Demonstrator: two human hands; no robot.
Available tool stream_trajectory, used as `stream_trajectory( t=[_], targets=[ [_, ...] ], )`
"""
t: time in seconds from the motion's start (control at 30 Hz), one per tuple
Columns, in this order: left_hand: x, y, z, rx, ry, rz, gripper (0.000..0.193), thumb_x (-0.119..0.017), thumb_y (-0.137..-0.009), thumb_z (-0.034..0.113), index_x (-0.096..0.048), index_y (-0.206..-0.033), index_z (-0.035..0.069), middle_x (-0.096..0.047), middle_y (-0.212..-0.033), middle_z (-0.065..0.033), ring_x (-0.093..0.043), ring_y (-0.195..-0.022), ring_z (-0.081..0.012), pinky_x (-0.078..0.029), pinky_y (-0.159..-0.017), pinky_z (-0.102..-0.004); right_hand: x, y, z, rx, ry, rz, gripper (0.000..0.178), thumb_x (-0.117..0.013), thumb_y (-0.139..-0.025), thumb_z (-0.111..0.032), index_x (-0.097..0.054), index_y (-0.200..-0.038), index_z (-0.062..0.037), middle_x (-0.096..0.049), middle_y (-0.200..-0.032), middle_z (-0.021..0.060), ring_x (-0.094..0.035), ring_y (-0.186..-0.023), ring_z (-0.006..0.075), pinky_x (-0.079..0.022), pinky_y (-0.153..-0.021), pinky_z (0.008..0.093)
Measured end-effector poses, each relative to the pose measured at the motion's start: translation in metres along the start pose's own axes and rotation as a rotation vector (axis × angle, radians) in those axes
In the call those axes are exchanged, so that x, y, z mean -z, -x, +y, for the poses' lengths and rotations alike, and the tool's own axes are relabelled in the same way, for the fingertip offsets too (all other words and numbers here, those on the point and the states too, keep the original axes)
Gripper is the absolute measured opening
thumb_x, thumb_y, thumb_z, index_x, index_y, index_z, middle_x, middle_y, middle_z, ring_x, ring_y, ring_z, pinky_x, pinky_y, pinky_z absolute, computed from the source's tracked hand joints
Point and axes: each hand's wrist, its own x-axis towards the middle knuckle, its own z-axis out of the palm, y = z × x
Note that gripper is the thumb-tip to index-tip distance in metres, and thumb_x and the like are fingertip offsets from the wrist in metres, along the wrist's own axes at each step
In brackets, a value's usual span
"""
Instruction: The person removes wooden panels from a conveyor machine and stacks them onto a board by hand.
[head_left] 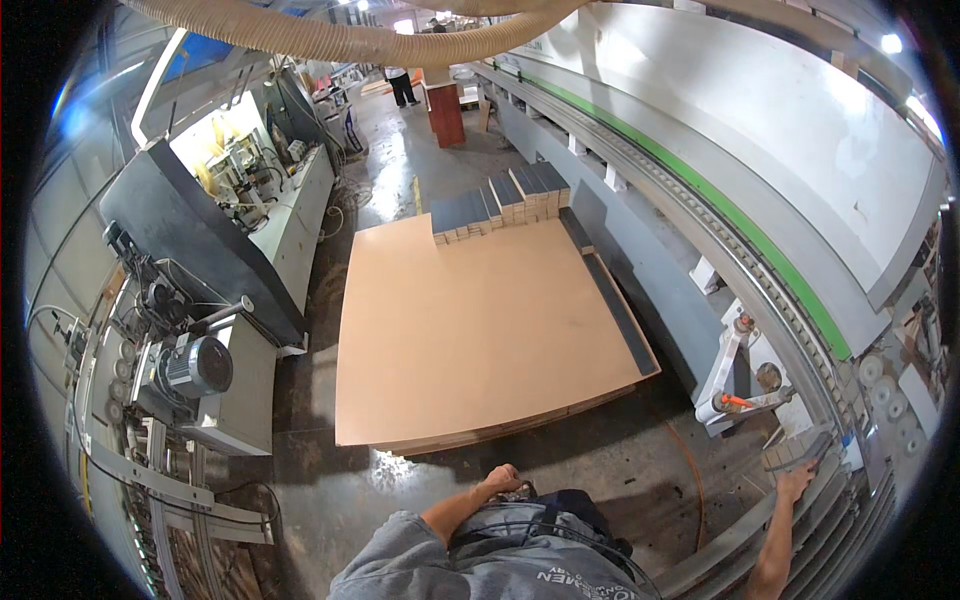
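Observation:
My left hand (pixel 503 478) is closed in front of my waist, near dark, partly hidden items. What it holds, if anything, I cannot make out. On the right, my right hand (pixel 797 482) reaches out with its fingers curled on the near end of a small group of narrow strips (pixel 793 453) with a dark edge. These strips lie at the end of the long machine's feed track (pixel 765 265). In front of me stands a low stack of large tan boards (pixel 470 330). Along its right edge lies a long dark strip (pixel 620 315).
Dark-topped strips (pixel 500 203) are piled on the stack's far edge. A white machine with a green stripe (pixel 690 185) runs along the right; a white jointed arm (pixel 725 375) projects from it. A grey machine with a motor (pixel 205 365) stands left. A ribbed hose (pixel 370 40) hangs overhead. A person (pixel 400 85) stands far back.

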Motion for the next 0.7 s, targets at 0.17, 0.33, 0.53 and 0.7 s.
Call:
stream_trajectory(
  t=[0.17, 0.33, 0.53, 0.7],
  targets=[
    [-0.003, -0.002, -0.004, 0.001, 0.040, 0.015, 0.049, -0.071, -0.072, 0.042, -0.071, -0.106, 0.007, -0.066, -0.114, -0.0188, -0.063, -0.106, -0.0331, -0.051, -0.090, -0.0383, 0.005, 0.004, -0.003, 0.023, 0.014, 0.000, 0.096, -0.063, -0.076, -0.004, -0.006, -0.152, -0.0071, -0.040, -0.129, 0.0328, -0.051, -0.115, 0.0500, -0.047, -0.097, 0.0510],
    [-0.001, 0.000, -0.001, 0.011, 0.022, -0.004, 0.048, -0.073, -0.073, 0.043, -0.072, -0.105, 0.007, -0.068, -0.110, -0.0185, -0.065, -0.103, -0.0334, -0.052, -0.089, -0.0383, -0.004, -0.001, 0.004, 0.026, 0.030, 0.005, 0.095, -0.063, -0.075, -0.005, -0.006, -0.152, -0.0075, -0.041, -0.127, 0.0328, -0.051, -0.115, 0.0508, -0.046, -0.097, 0.0516],
    [0.004, 0.005, 0.003, 0.003, 0.030, -0.027, 0.045, -0.076, -0.072, 0.044, -0.073, -0.100, 0.008, -0.068, -0.109, -0.0179, -0.065, -0.103, -0.0327, -0.052, -0.088, -0.0385, -0.015, -0.013, 0.012, 0.009, 0.007, 0.043, 0.102, -0.070, -0.074, -0.004, -0.003, -0.152, -0.0064, -0.039, -0.131, 0.0296, -0.055, -0.110, 0.0476, -0.052, -0.087, 0.0500],
    [0.001, 0.004, 0.003, 0.025, 0.055, 0.023, 0.043, -0.075, -0.073, 0.043, -0.073, -0.098, 0.008, -0.067, -0.112, -0.0177, -0.064, -0.105, -0.0311, -0.051, -0.088, -0.0377, -0.015, -0.013, 0.012, 0.035, 0.052, 0.040, 0.100, -0.070, -0.075, -0.007, -0.005, -0.152, -0.0067, -0.039, -0.130, 0.0307, -0.055, -0.110, 0.0476, -0.051, -0.088, 0.0521]
  ],
)
